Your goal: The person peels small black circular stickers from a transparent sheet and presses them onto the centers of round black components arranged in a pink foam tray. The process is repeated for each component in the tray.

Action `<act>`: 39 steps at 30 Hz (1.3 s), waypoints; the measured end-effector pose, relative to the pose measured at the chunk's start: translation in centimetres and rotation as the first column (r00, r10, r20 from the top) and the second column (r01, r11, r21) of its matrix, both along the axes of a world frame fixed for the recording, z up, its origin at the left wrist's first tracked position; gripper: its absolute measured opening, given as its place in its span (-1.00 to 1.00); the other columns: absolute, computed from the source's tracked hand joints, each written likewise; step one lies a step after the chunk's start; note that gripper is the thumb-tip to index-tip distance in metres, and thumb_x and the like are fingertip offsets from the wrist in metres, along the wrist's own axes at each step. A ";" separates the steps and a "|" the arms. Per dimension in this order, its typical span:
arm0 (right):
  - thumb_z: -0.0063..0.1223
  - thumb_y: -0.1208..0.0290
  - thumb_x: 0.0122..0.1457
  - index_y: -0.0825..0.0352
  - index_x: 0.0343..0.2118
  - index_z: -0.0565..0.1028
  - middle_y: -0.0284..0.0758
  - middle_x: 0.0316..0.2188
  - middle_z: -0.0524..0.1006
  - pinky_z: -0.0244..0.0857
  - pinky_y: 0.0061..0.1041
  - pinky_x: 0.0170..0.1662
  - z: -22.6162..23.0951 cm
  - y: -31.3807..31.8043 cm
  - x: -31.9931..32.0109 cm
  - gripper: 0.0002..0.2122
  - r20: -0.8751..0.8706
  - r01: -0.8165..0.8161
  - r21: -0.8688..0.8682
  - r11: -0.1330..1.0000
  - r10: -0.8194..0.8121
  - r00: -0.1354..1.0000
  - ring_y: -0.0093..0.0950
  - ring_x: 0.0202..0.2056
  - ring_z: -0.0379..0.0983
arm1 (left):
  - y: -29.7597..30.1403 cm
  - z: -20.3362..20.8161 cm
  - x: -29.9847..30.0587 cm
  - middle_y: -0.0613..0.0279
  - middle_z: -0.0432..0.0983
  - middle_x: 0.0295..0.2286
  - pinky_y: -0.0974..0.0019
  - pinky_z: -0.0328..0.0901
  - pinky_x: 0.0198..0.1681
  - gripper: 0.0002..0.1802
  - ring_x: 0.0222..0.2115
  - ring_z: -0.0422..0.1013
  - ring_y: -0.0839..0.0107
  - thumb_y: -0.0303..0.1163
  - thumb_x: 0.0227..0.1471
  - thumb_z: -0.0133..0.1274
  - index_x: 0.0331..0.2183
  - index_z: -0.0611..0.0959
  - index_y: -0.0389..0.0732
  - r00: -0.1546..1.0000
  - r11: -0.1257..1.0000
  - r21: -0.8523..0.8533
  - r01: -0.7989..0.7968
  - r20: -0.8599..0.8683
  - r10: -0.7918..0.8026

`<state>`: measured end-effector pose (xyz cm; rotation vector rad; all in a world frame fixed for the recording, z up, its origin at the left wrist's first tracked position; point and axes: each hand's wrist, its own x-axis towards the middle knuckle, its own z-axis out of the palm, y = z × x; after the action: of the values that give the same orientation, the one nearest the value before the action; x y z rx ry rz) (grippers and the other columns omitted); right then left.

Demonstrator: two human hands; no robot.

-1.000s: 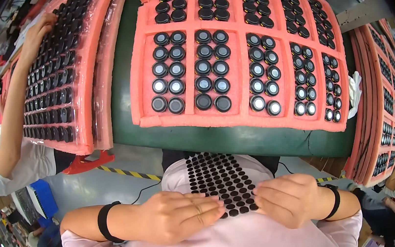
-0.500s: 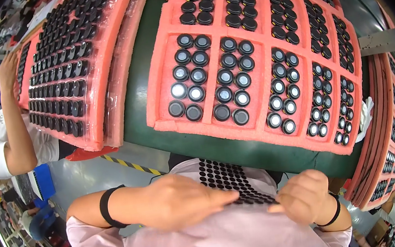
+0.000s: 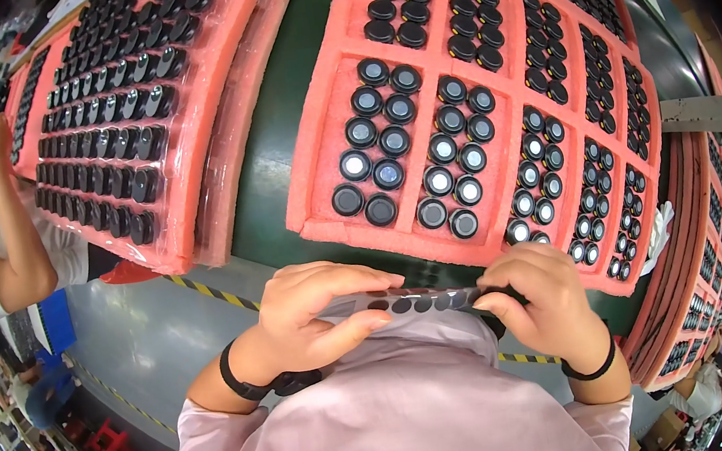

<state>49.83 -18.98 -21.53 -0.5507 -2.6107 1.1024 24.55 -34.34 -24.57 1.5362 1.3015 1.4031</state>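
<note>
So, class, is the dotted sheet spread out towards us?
No: between the left hand and right hand, the dotted sheet shows only a narrow strip; I cannot tell whether it's folded.

A factory workshop is indicated by compartmented pink foam trays [image 3: 334, 227] of round black parts [image 3: 349, 200], a smooth green tabletop [image 3: 265, 215] and yellow-and-black striped floor tape [image 3: 216, 293].

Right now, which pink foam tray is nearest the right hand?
The middle tray on the green table: the right hand overlaps its near edge in view, unlike the left tray and right stack.
</note>
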 end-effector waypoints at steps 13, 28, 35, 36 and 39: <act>0.44 0.54 -0.09 0.33 -0.28 0.59 -0.30 -0.36 0.57 0.32 -0.36 -0.24 3.2 -1.0 -7.5 -0.72 -0.063 -0.072 -0.072 0.995 0.068 0.996 -0.30 -0.33 0.48 | 1.5 -1.0 -0.1 0.16 0.69 -0.43 0.33 0.43 -0.50 -0.58 -0.49 0.62 0.26 -0.16 -0.10 0.44 -0.31 0.68 -0.26 0.981 0.984 0.171 -0.045 -0.178 0.075; 0.39 0.62 -0.08 0.34 -0.38 0.61 -0.31 -0.41 0.59 0.36 -0.39 -0.29 3.2 -1.0 -8.7 -0.81 -0.023 -0.078 -0.211 0.974 0.075 0.997 -0.33 -0.38 0.51 | 0.4 -1.2 -0.2 0.35 0.63 -0.54 0.38 0.33 -0.52 -0.56 -0.57 0.56 0.37 -0.04 -0.14 0.43 -0.40 0.70 -0.21 0.910 0.966 0.239 -0.101 -0.371 0.187; 0.39 0.63 -0.06 0.34 -0.39 0.61 -0.31 -0.42 0.60 0.38 -0.42 -0.32 2.8 -0.5 -8.9 -0.83 -0.012 -0.100 -0.283 0.954 0.100 0.995 -0.37 -0.39 0.53 | 0.3 -1.4 -0.1 0.37 0.55 -0.61 0.39 0.24 -0.59 -0.55 -0.65 0.47 0.41 -0.05 -0.13 0.43 -0.38 0.69 -0.22 0.852 0.943 0.313 -0.115 -0.457 0.255; 0.39 0.63 -0.06 0.34 -0.39 0.61 -0.31 -0.42 0.60 0.39 -0.43 -0.33 2.7 -0.5 -8.9 -0.83 -0.011 -0.101 -0.289 0.952 0.102 0.995 -0.37 -0.39 0.53 | 0.3 -1.4 -0.2 0.37 0.55 -0.61 0.39 0.24 -0.59 -0.55 -0.65 0.47 0.41 -0.05 -0.13 0.43 -0.38 0.69 -0.22 0.852 0.943 0.312 -0.116 -0.457 0.256; 0.38 0.65 -0.05 0.35 -0.38 0.61 -0.30 -0.41 0.60 0.40 -0.44 -0.34 2.9 -0.4 -9.1 -0.83 0.009 -0.092 -0.319 0.943 0.100 0.995 -0.39 -0.39 0.53 | 0.3 -1.1 -0.3 0.36 0.55 -0.61 0.39 0.22 -0.60 -0.56 -0.66 0.46 0.41 -0.06 -0.10 0.42 -0.37 0.68 -0.24 0.846 0.950 0.297 -0.100 -0.477 0.239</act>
<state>40.74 -19.41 -18.61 -0.5071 -2.5167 1.5747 24.22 -34.07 -25.69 2.1203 1.6468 1.3683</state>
